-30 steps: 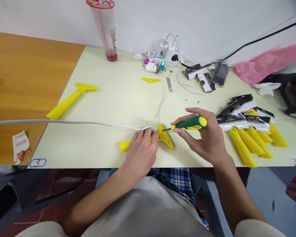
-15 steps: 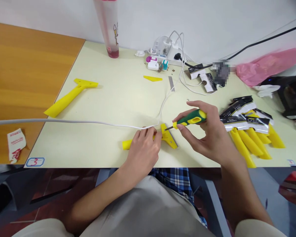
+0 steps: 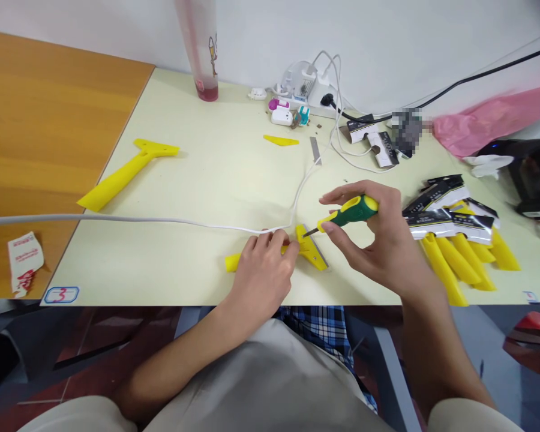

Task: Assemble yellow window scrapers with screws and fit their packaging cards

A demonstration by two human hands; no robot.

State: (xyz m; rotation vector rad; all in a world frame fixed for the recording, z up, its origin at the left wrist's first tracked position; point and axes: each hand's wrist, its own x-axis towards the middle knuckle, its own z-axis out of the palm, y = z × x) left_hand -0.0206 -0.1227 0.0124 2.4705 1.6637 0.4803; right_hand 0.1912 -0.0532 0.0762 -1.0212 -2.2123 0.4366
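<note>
My left hand [image 3: 266, 264] is wrapped round the handle of a yellow scraper [image 3: 312, 252] and presses it on the table near the front edge. A metal blade runs along the scraper's head, which points right. In my right hand [image 3: 380, 240] is a green and yellow screwdriver [image 3: 355, 211], held slantwise by thumb and fingers. Its tip meets the upper part of the scraper head, at a screw spot. Farther back lie a yellow plastic strip [image 3: 281, 140] and a loose metal blade [image 3: 315, 150]. A yellow scraper handle [image 3: 126, 171] without its blade rests at the left.
Several packaged yellow scrapers [image 3: 459, 240] are heaped at the right. A white cable [image 3: 184, 222] crosses the table just behind my left hand. At the back stand a tall cup [image 3: 202, 60] and a power strip [image 3: 324, 108] with chargers; a pink bag [image 3: 486, 123] lies at the back right.
The screwdriver's angle has steepened slightly, and the fingers of my right hand have shifted round its handle. My left hand stays on the scraper. The whole view has moved a little.
</note>
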